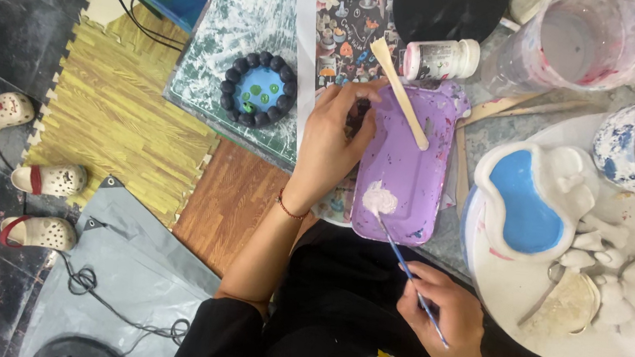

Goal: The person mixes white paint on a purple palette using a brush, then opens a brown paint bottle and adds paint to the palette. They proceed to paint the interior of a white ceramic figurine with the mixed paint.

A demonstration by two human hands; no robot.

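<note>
The marbled green-grey surface (pixel 222 42) carries a purple palette tray (pixel 409 170) at centre, a printed picture sheet (pixel 337 29) under it, a dark-beaded blue dish (pixel 258 89) at nine o'clock, a small paint bottle (pixel 440 58) at twelve, and a white round board (pixel 519 300) at four.

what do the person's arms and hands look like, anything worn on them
Both hands are bare, no gloves or rings visible. The left hand has a thin red cord bracelet at the wrist, and a black sleeve is pushed up above the elbow, leaving the forearm uncovered. The right hand shows nothing worn at the wrist; its arm is mostly out of view.
</note>
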